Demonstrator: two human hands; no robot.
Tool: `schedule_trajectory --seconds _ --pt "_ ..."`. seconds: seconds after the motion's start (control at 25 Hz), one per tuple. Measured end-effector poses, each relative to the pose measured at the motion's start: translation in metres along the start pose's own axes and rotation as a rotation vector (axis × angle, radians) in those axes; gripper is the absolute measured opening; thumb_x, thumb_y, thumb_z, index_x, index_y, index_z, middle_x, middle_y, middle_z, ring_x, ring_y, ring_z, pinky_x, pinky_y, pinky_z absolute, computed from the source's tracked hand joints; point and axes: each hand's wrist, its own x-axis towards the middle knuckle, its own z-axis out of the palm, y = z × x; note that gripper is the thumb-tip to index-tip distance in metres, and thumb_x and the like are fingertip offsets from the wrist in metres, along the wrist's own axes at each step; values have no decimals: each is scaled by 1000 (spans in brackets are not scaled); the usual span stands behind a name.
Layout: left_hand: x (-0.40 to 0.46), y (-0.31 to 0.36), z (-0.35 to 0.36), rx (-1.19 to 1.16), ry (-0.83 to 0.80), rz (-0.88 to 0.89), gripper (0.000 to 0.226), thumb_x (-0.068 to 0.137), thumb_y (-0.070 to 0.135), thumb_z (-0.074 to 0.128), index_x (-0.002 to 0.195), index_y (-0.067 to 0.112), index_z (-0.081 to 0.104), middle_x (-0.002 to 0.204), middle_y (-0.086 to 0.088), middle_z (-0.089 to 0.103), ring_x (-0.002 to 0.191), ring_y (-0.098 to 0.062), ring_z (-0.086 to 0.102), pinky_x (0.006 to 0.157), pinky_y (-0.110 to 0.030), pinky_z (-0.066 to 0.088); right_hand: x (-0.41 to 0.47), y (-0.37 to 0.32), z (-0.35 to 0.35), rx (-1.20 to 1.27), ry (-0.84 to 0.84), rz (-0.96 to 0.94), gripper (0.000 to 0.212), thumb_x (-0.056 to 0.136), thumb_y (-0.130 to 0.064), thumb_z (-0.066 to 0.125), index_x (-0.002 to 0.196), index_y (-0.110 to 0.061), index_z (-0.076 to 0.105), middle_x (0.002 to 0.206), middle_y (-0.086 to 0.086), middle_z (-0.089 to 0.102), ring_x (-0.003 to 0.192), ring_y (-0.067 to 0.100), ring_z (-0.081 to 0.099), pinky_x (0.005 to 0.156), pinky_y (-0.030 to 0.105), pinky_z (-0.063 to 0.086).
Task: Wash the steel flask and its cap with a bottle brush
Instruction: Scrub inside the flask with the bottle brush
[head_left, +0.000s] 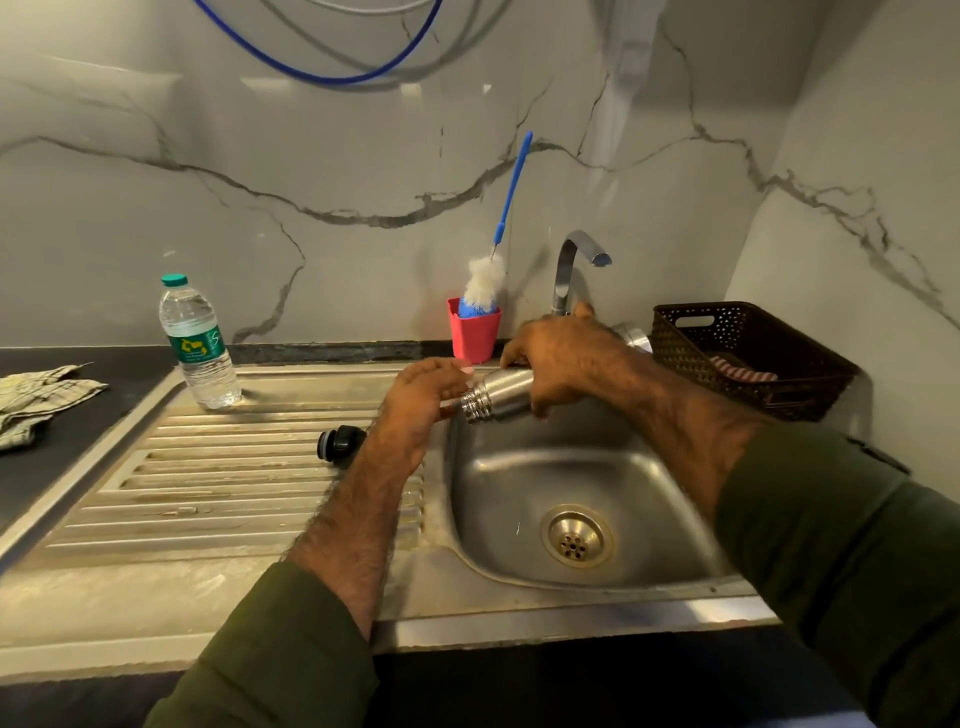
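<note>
One flask (498, 397) within right fingers (540, 400)

Steel sink unit (291, 587) with ribbed drainboard holds 1 clear plastic water bottle (196, 343), a black flask cap (340, 439) lying sideways and a red cup (474, 329); a crumpled checked cloth (36, 402) sits on the dark table (47, 467).

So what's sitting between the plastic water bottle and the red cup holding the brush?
Nothing: in the head view, only bare ribbed steel drainboard lies between the clear plastic water bottle and the red cup.
</note>
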Motion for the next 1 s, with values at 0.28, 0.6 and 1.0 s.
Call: schedule_trajectory --seconds 0.28,0.6,1.0 --pt "-17 10 -6 -96 -92 79 56 67 21 96 117 10 74 113 -12 80 104 -34 78 84 -48 65 -10 -3 -21 212 98 -83 96 63 -62 89 143 -35 42 135 -4 62 120 22 59 110 52 41" --pt "-38 50 -90 -338 97 146 17 80 13 83 88 12 68 89 -8 75 89 -29 78 79 -47 67 1 20 -46 1041 205 -49 63 69 -45 92 124 -31 65 119 -3 67 106 20 67 81 37 63" --pt "-98 71 -234 217 57 31 81 58 22 97 133 18 65 121 -11 76 104 -31 74 81 -45 62 74 -167 -70 1510 319 -354 71 60 -21 100 121 -19 64 116 4 68 106 22 68 85 41 65"
